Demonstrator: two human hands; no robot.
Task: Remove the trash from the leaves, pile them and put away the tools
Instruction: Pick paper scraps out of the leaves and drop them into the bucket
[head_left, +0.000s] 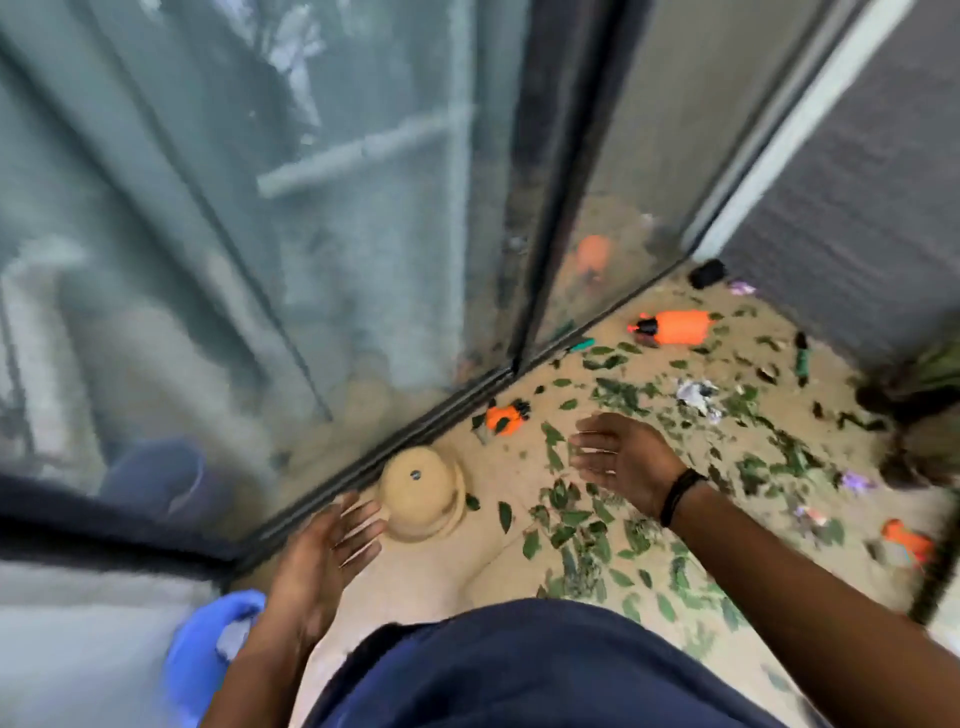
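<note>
On the tan floor (447, 571) beside the glass door, our left hand (322, 545) and right hand (618, 462) hover spread and empty. Green leaves (582, 525) lie scattered, not piled; crumpled trash (693, 395) sits among them, and orange tools (675, 327) lie about. Nearly everything seems left.

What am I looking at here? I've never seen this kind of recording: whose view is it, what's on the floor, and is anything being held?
This is one picture from a camera worn on a person's head, looking down. Both bare hands are out, fingers straight, holding nothing: the left hand is beside an overturned tan pot, the right hand above scattered green leaves. On the tan floor also lie an orange bottle, smaller orange tools and crumpled paper trash. A glass door stands to the left.
</note>
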